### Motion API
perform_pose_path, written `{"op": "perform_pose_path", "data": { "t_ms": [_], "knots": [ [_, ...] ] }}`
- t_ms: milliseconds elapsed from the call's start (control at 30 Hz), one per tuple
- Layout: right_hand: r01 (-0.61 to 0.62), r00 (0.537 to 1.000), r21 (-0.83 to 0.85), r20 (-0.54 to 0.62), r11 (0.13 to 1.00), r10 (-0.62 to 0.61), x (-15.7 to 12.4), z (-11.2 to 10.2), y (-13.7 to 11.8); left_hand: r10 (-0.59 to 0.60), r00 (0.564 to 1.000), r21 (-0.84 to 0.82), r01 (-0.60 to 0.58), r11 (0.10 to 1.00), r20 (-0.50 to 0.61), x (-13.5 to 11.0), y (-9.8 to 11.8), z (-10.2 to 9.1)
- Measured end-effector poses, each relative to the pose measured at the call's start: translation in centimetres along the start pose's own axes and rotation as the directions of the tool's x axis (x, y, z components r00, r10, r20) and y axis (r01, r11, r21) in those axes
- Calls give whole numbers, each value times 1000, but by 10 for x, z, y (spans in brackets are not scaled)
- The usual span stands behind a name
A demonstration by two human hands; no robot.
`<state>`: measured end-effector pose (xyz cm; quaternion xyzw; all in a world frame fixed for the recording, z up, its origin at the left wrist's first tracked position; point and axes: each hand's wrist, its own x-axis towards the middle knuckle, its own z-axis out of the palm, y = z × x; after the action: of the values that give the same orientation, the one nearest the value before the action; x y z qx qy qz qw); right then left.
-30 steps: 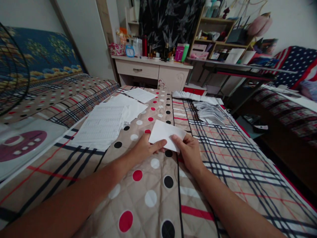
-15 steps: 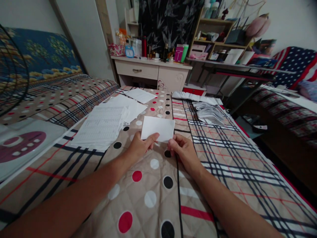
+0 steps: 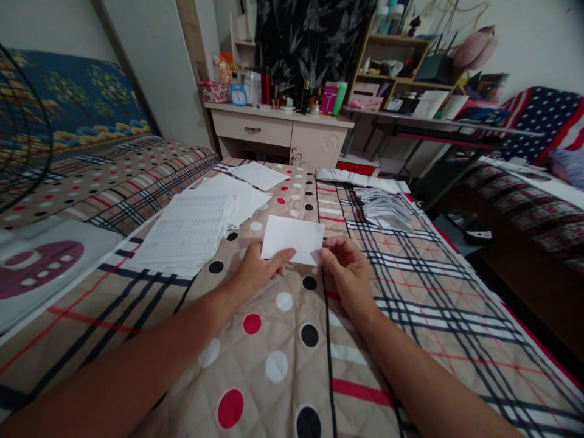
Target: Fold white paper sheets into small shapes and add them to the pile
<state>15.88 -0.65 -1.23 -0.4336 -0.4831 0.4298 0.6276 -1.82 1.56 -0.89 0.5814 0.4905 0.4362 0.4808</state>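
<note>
A small white rectangle of paper [image 3: 292, 237], perhaps folded, is held up above the bedspread in front of me. My left hand [image 3: 267, 263] pinches its lower left part, thumb on top and fingers underneath. At its lower right corner, my right hand [image 3: 344, 264] has thumb and forefinger closed on the edge. To the left lies a pile of printed sheets [image 3: 182, 234], with blank white sheets [image 3: 241, 198] spread beyond it. On the right side rests a fanned stack of folded papers [image 3: 383, 210].
A polka-dot and plaid bedspread [image 3: 283, 340] covers the bed. A row of white packets [image 3: 362, 179] lies at its far edge. A clear bag with a purple print [image 3: 50, 267] sits at the left. Behind stand a white dresser [image 3: 255, 128] and a shelf desk [image 3: 410, 115].
The paper has shifted slightly right and toward me. My right hand has moved a little to the right, still at the corner; my left still pinches the paper.
</note>
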Motion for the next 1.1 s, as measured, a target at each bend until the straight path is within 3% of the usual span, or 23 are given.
{"op": "perform_pose_path", "data": {
  "t_ms": [433, 833, 1100],
  "knots": [
    [121, 992, -77, -15, 990, -123, 2, -1, 3, 15, 999, 34, -16, 999, 28, 0, -2, 1],
    [206, 978, -257, 16, 944, -209, 3, -7, 3, 3, 1000, 60, -5, 998, 22, 1, -6, 1],
    [182, 982, -207, -3, 961, -187, 3, -8, 5, 51, 997, 79, -56, 995, 64, 1, -7, 2]
  ]
}}
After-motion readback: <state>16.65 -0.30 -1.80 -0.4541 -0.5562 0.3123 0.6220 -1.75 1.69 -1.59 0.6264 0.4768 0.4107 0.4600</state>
